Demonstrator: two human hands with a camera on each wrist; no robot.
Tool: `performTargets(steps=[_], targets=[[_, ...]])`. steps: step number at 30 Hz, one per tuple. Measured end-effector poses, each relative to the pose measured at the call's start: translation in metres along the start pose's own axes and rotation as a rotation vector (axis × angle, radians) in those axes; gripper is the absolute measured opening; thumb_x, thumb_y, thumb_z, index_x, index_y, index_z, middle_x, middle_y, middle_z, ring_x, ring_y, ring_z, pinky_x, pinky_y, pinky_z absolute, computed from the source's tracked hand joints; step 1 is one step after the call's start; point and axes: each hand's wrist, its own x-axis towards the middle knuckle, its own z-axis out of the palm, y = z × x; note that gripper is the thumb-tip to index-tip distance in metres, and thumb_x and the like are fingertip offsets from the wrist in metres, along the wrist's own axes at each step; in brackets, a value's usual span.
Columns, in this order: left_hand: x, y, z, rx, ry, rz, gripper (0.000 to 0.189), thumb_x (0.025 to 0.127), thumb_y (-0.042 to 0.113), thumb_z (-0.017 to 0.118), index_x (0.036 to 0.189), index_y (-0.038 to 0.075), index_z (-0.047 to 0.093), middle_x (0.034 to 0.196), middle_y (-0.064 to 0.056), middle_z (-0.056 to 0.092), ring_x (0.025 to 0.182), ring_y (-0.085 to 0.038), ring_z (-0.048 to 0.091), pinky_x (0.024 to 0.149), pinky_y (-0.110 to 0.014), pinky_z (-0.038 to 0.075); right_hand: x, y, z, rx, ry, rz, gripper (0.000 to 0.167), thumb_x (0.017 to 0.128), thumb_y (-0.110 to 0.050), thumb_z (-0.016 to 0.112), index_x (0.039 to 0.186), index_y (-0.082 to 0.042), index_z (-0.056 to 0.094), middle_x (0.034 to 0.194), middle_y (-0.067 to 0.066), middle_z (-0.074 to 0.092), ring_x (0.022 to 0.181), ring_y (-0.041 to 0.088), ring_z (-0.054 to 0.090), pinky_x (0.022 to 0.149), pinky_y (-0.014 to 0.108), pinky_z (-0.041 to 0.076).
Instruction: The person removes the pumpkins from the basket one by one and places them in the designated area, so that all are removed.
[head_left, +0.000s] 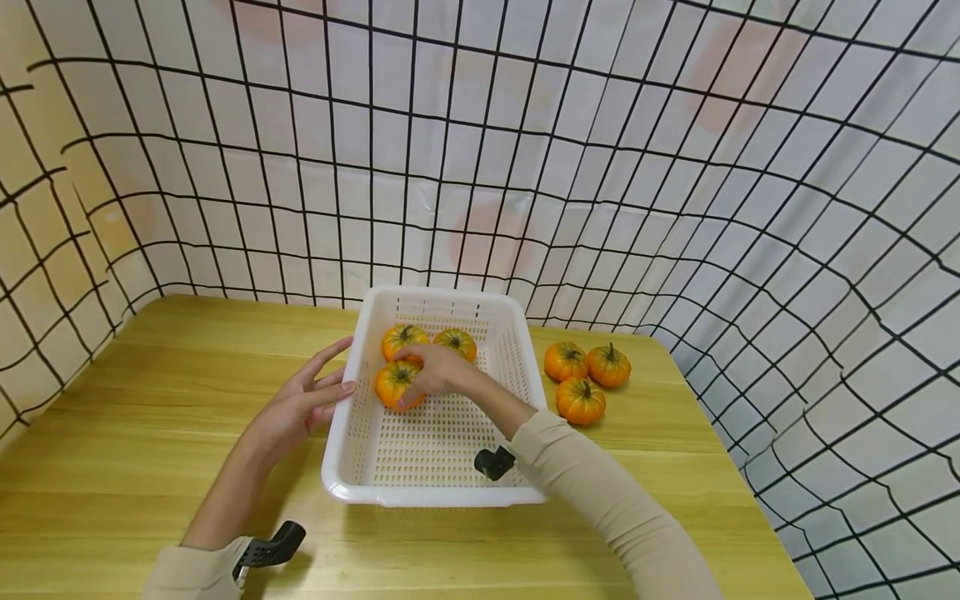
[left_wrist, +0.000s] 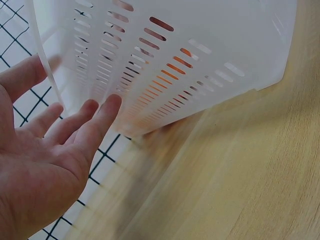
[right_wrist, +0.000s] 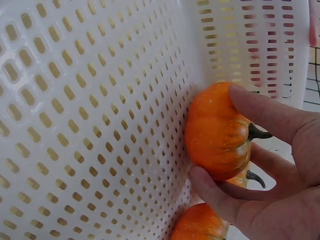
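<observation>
A white perforated plastic basket stands on the table with three small orange pumpkins in it. My right hand reaches inside and grips the nearest pumpkin, thumb on one side and fingers on the other, its dark stem towards the palm. Just behind it sit a second pumpkin and a third pumpkin, partly covered by the hand. At the basket's left side my left hand holds the wall, the thumb over the rim and the fingers along the outside.
Three more pumpkins lie grouped on the wooden table, right of the basket. A black wire grid before a pale backdrop surrounds the table's back and sides. Each wrist carries a black camera mount.
</observation>
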Motion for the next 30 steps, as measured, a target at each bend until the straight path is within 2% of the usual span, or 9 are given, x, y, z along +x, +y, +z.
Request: performTargets(steps=[4, 11, 19, 30], targets=[[0.0, 0.0, 0.001, 0.0, 0.002, -0.004, 0.072, 0.104, 0.014, 0.056, 0.162, 0.027, 0.018, 0.162, -0.02, 0.033, 0.118, -0.026, 0.069, 0.094, -0.042, 0.059, -0.002, -0.001, -0.002, 0.0, 0.002, -0.015, 0.075, 0.074, -0.029, 0.091, 0.141, -0.032, 0.059, 0.15, 0.003, 0.054, 0.136, 0.029, 0.051, 0.114, 0.052, 0.043], [0.0, 0.0, 0.001, -0.025, 0.004, -0.003, 0.072, 0.103, 0.012, 0.056, 0.162, 0.027, 0.018, 0.156, -0.012, 0.043, 0.117, -0.025, 0.069, 0.094, -0.042, 0.059, -0.006, -0.002, -0.007, 0.014, 0.025, -0.059, 0.075, 0.072, -0.031, 0.091, 0.14, -0.03, 0.06, 0.15, 0.002, 0.054, 0.137, 0.028, 0.05, 0.115, 0.05, 0.042], [0.0, 0.0, 0.001, -0.024, 0.01, -0.008, 0.072, 0.103, 0.012, 0.058, 0.162, 0.026, 0.019, 0.155, -0.013, 0.044, 0.116, -0.025, 0.07, 0.093, -0.042, 0.059, -0.013, -0.002, -0.016, 0.055, 0.08, -0.069, 0.073, 0.072, -0.033, 0.09, 0.139, -0.028, 0.061, 0.149, 0.004, 0.055, 0.135, 0.029, 0.051, 0.113, 0.051, 0.043], [0.001, 0.0, 0.001, -0.037, 0.01, -0.002, 0.072, 0.103, 0.011, 0.058, 0.162, 0.026, 0.019, 0.153, -0.011, 0.047, 0.116, -0.024, 0.07, 0.094, -0.042, 0.059, -0.034, -0.004, -0.035, 0.069, 0.095, -0.12, 0.076, 0.074, -0.035, 0.088, 0.143, -0.026, 0.057, 0.151, 0.004, 0.052, 0.128, 0.029, 0.054, 0.108, 0.05, 0.047]])
